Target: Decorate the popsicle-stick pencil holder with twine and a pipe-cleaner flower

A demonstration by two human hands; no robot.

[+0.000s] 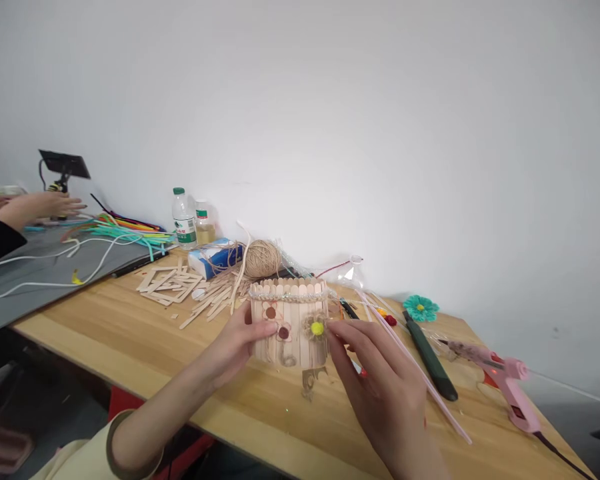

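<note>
My left hand (235, 347) grips a craft-stick holder (300, 300) by its left side, thumb across the front. Light wooden sticks form its wall, and a braided cord with shiny bits runs below the rim. Two flowers with brown centres (283, 333) sit on the front near my thumb. To their right is a twine flower (317, 327) with a bright yellow centre. My right hand (380, 373) is closed in a pinch at the twine flower's right edge; its fingertips are partly hidden.
A pink glue gun (510, 380) lies at the right, near a dark green tool (430, 360) and a teal flower (421, 308). Behind the holder are a twine ball (262, 259), loose sticks (173, 285) and a water bottle (184, 220). Another person's hands (40, 205) are at far left.
</note>
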